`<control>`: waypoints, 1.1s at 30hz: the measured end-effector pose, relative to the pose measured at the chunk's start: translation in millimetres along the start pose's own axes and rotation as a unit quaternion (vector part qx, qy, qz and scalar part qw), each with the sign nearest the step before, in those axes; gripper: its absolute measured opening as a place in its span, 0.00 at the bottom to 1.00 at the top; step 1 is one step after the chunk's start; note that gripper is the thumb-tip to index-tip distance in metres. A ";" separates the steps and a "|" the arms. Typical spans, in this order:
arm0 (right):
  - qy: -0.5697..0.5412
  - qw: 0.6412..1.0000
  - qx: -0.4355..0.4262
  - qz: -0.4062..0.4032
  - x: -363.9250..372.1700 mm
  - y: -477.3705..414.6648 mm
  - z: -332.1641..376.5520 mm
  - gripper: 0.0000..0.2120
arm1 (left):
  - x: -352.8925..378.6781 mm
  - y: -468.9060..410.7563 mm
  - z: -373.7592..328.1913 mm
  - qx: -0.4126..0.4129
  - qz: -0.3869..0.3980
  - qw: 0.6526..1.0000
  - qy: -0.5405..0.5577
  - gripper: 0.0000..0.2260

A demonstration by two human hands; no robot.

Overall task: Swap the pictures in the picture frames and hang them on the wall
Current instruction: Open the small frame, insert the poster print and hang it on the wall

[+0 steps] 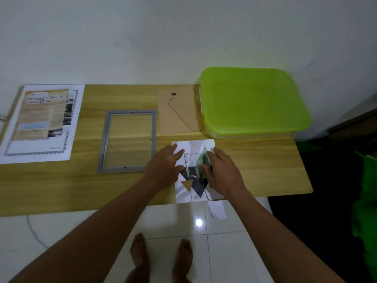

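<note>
Two hands (163, 170) (222, 172) on one print (193, 193) — one grey frame (102, 144) beside.

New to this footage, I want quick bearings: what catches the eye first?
The bright green lid at the right rear of the table stands out most. Near the front edge, the left hand and right hand rest on a print with triangles. An empty grey frame lies just left of it.

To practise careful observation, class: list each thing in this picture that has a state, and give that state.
Grey frame: empty, lying flat.
Backing board: removed, lying flat.
Leaf print: unframed, lying flat.
Poster: unframed, flat.
Green-lidded box: closed.
Left hand: open, on print.
Right hand: open, on print.
</note>
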State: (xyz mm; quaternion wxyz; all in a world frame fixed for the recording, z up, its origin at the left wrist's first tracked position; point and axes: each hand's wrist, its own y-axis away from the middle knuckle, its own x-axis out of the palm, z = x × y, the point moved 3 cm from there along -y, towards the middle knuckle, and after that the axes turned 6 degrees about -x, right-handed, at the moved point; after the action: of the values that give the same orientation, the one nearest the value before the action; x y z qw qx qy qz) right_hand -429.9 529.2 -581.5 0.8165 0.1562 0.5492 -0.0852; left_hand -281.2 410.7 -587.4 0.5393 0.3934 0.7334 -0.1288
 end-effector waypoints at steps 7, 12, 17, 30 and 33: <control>-0.015 0.999 -0.031 0.006 -19.3 -41.2 69.2 0.21 | -65.5 13.0 57.0 -0.045 -0.065 0.995 0.052 0.23; 0.005 0.997 -0.078 0.022 -22.3 -95.4 151.3 0.21 | -123.3 25.2 132.1 -0.077 -0.110 0.990 0.050 0.26; -0.003 0.995 -0.096 0.033 6.7 -147.6 251.6 0.24 | -162.7 43.5 233.2 -0.117 -0.133 0.982 0.067 0.23; -0.052 0.992 -0.094 0.068 110.2 -257.7 401.0 0.22 | -177.2 23.3 426.7 -0.204 -0.133 0.970 0.013 0.24; -0.020 0.991 -0.098 0.086 123.4 -267.7 414.3 0.20 | -171.7 15.9 441.9 -0.192 -0.121 0.974 0.007 0.24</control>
State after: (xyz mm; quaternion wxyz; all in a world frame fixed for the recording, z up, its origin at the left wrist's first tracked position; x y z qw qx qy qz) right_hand -105.4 138.0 -594.6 0.8429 0.1203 0.5232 0.0367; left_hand 53.7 75.0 -600.7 0.5804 0.1919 0.7900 -0.0471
